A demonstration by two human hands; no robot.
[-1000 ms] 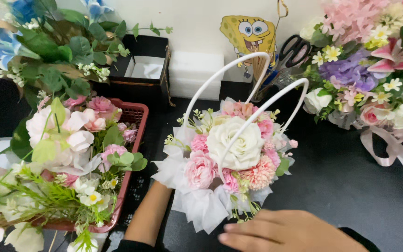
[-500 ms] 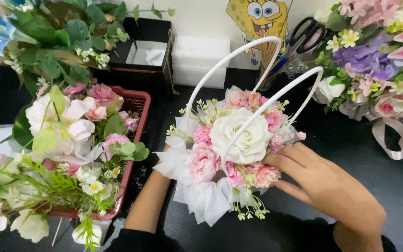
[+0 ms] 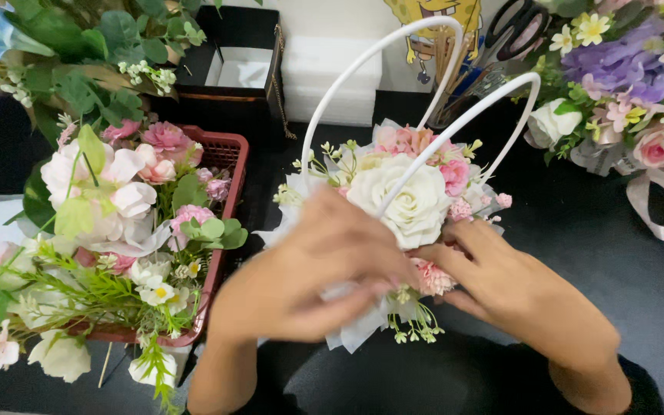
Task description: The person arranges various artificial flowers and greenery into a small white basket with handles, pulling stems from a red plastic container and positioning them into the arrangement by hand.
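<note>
A flower arrangement with a large cream rose and small pink blooms sits in a white basket with two thin white hoop handles, wrapped in white tissue. My left hand covers the arrangement's front left side, fingers curled over the pink flowers and the tissue. My right hand comes in from the right, its fingertips touching a pink carnation at the lower front. Both hands meet at the front of the bouquet; what the fingers pinch is hidden.
A red plastic basket full of loose pink, white and green stems stands at the left. A black open box is behind it. A purple and pink bouquet with ribbon lies at the right, scissors in a holder behind.
My left hand has come up from under the arrangement onto its front left. My right hand moved in from the lower right to the pink flowers. The view has closed in.
</note>
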